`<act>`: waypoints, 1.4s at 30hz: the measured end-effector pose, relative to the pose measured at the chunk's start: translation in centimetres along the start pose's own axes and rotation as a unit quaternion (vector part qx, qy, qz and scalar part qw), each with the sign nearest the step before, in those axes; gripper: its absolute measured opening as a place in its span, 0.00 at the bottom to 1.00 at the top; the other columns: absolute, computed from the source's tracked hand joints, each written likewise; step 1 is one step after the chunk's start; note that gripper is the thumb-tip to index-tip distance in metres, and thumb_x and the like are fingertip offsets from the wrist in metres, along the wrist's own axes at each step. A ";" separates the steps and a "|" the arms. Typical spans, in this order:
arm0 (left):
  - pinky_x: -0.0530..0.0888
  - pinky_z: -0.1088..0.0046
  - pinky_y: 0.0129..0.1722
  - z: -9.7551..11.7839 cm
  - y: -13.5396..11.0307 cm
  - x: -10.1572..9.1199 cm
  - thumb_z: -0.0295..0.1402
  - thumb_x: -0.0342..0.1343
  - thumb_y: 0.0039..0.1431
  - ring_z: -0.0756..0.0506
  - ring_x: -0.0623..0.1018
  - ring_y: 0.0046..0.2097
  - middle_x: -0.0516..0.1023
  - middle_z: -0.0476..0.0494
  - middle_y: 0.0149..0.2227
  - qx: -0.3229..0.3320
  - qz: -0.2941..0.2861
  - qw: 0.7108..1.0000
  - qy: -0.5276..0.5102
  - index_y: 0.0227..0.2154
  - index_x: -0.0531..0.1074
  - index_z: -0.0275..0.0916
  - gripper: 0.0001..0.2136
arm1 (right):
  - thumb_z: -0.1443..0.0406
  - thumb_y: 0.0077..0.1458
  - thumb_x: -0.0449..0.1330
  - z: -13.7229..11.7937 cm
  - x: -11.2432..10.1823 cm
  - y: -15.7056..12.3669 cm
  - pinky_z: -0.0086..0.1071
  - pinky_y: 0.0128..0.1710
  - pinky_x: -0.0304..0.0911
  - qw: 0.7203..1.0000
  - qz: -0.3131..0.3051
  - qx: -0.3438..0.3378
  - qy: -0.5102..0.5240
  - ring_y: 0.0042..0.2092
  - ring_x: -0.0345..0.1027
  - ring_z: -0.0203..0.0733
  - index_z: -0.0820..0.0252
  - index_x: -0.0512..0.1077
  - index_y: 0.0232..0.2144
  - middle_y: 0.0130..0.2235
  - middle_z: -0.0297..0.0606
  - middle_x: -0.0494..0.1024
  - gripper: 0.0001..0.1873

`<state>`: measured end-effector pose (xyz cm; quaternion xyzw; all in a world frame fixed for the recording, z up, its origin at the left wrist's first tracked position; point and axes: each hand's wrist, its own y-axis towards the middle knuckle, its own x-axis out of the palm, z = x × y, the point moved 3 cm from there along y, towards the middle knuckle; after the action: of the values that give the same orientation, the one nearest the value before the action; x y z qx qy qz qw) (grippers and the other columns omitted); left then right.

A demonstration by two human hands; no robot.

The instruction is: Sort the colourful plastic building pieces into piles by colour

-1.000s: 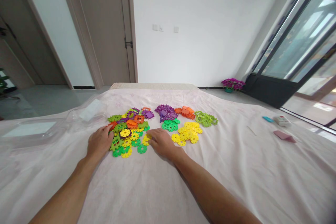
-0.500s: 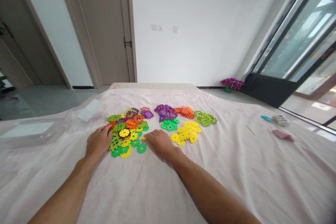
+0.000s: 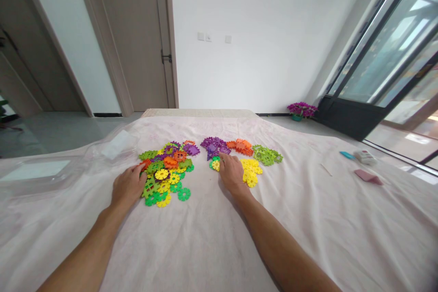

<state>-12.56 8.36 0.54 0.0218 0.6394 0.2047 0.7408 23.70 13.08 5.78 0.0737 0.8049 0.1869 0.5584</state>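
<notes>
My right hand (image 3: 232, 174) pinches a yellow snowflake disc (image 3: 215, 165) above the small stack of green discs (image 3: 211, 159), hiding much of that stack and the left part of the yellow disc pile (image 3: 252, 172). At the left edge of a mixed pile lies my left hand (image 3: 128, 185), its fingers loosely apart and touching an orange piece (image 3: 145, 164). That mixed pile has square green lattice pieces (image 3: 150, 187), yellow discs (image 3: 162, 174), a loose green disc (image 3: 184, 194) and purple pieces (image 3: 191, 149).
Beyond my right hand sit piles of purple pieces (image 3: 215, 143), orange pieces (image 3: 242, 147) and lime-green pieces (image 3: 267, 155). Clear plastic packaging (image 3: 75, 164) lies left on the cloth-covered table (image 3: 171, 246). A white packet (image 3: 365, 157) and a pink cloth piece (image 3: 367, 177) lie right.
My right hand has moved right and away from me, from beside the mixed pile to the green stack, carrying the yellow snowflake disc. My left hand has stayed put.
</notes>
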 end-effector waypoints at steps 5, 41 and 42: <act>0.67 0.61 0.58 0.0 0.0 -0.1 0.36 0.38 0.67 0.39 0.72 0.59 0.74 0.37 0.59 0.001 -0.002 1.000 0.005 0.60 0.69 0.39 0.24 | 0.61 0.69 0.48 1.0 -0.2 0.4 0.40 0.50 0.55 0.999 -0.006 0.006 -0.050 0.52 0.66 0.51 0.54 0.74 0.52 0.50 0.45 0.78 0.18; 0.65 0.61 0.60 0.1 -0.1 -0.1 0.36 0.39 0.67 0.40 0.72 0.60 0.74 0.38 0.59 -0.002 0.005 1.000 -0.008 0.60 0.69 0.40 0.23 | 0.64 0.67 0.53 -2.2 0.7 0.2 0.36 0.56 0.56 0.982 -0.046 -0.177 0.055 0.52 0.68 0.45 0.56 0.78 0.46 0.48 0.41 0.80 0.14; 0.65 0.61 0.60 0.1 -0.1 -0.1 0.36 0.39 0.67 0.40 0.72 0.60 0.74 0.38 0.59 -0.003 0.004 1.000 -0.007 0.60 0.69 0.40 0.23 | 0.65 0.67 0.53 -2.9 0.6 -0.3 0.36 0.54 0.57 0.976 -0.055 -0.199 0.071 0.50 0.68 0.44 0.56 0.79 0.44 0.46 0.41 0.81 0.13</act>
<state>-12.49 8.25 0.64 0.0238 0.6334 0.2092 0.7447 20.78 12.41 6.04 -0.0971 0.7918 0.3168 0.5130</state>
